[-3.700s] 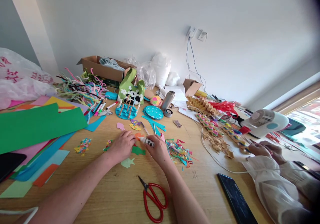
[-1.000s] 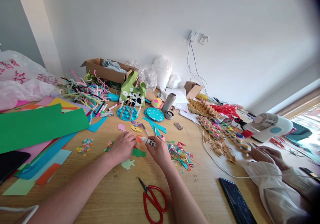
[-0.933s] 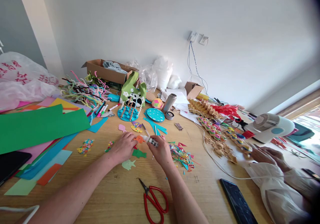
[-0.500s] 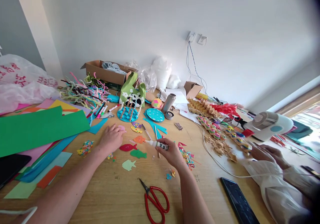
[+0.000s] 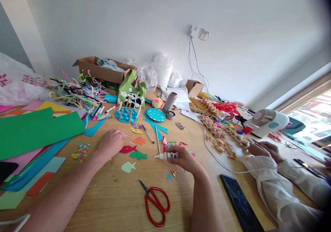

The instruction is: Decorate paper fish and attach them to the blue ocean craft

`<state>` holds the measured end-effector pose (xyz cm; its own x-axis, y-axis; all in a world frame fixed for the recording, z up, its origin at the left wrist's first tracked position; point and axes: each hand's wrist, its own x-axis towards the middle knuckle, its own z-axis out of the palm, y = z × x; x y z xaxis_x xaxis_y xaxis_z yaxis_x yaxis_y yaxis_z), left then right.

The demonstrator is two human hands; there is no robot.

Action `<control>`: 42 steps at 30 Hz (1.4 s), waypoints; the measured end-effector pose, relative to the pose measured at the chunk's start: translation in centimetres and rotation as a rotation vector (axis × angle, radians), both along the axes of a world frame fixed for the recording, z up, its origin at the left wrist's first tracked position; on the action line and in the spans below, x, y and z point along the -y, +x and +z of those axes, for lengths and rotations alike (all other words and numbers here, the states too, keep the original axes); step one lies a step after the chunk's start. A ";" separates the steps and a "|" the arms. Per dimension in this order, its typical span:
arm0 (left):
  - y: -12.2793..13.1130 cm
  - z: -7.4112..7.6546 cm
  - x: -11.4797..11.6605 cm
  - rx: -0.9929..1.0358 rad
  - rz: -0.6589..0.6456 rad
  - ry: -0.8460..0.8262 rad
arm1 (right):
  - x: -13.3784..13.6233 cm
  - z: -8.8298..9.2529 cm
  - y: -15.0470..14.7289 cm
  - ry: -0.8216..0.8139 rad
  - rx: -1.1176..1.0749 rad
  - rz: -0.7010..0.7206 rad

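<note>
My right hand (image 5: 184, 158) is closed around a small white glue bottle (image 5: 169, 155), held sideways just above the wooden table (image 5: 116, 197) with its nozzle pointing left. My left hand (image 5: 110, 144) lies palm down on the table with loosely spread fingers, its fingertips at a pink paper fish (image 5: 123, 134). Between my hands lie an orange fish (image 5: 139, 140), a red fish (image 5: 128, 149), a green fish (image 5: 138, 155) and a pale green fish (image 5: 128, 167). A thin wooden stick (image 5: 157, 144) lies just beyond the glue nozzle.
Red scissors (image 5: 155, 202) lie near me, a black phone (image 5: 239, 202) to their right. Coloured paper sheets (image 5: 38, 128) and pipe cleaners (image 5: 74, 90) fill the left. Another person's hands (image 5: 263, 149) in white sleeves work at the right by a white fan (image 5: 266, 121). Paper scraps (image 5: 80, 151) lie about.
My hands have come apart from the orange fish. The right hand drew right and toward me with the glue bottle. The left hand slid left to the pink fish.
</note>
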<state>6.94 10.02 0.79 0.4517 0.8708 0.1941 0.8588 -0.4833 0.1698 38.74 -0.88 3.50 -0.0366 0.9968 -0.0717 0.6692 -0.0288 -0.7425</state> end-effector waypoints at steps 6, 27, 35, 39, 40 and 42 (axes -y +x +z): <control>-0.3 -0.6 -0.5 0.024 0.009 -0.017 | 0.0 0.2 -0.2 0.002 0.018 0.007; -3.1 -1.8 0.9 0.156 -0.002 0.108 | -7.7 2.0 -9.9 0.198 -0.177 0.048; -2.5 -1.5 2.0 0.056 -0.001 0.039 | -9.7 0.0 -14.4 0.283 0.064 0.031; -2.3 -1.2 2.3 0.066 0.004 0.040 | -10.0 -1.1 -14.9 0.307 0.106 0.064; -2.2 -1.2 2.3 0.073 0.003 0.046 | -10.1 -1.4 -15.0 0.312 0.112 0.071; -2.3 -1.4 2.3 0.080 0.000 0.056 | -10.3 -1.8 -15.0 0.316 0.128 0.082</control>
